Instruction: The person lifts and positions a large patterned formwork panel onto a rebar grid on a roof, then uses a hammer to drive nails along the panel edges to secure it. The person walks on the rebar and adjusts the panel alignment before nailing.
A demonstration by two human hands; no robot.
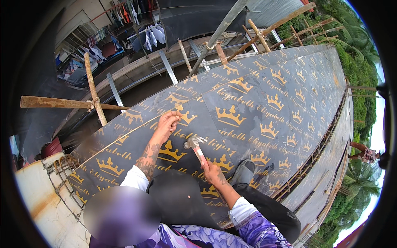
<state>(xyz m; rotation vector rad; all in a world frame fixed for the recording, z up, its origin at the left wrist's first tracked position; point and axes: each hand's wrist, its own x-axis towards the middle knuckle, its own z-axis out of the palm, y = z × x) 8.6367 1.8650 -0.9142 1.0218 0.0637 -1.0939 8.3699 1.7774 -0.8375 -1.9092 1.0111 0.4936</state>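
My right hand (213, 173) is wrapped round the handle of a claw hammer (194, 143), whose metal head is held over the dark panel (206, 128) printed with gold crowns and lettering. To the upper left of the hammer, my left hand (166, 124) is closed in a pinch close to the seam between panels. Whatever its fingertips hold, if anything, is too small to make out. The hammer head is apart from my left hand. My bent knee and a grey shoe (243, 171) rest on the panels.
Rusty poles (95, 89) and a long metal tube (219, 35) rise along the far edge, beside a drop. Laundry (154, 36) hangs beyond. At right, a rebar-lined gap (318, 153) runs along the panels; another person (366, 153) stands farther off. Cracked concrete (45, 194) lies at lower left.
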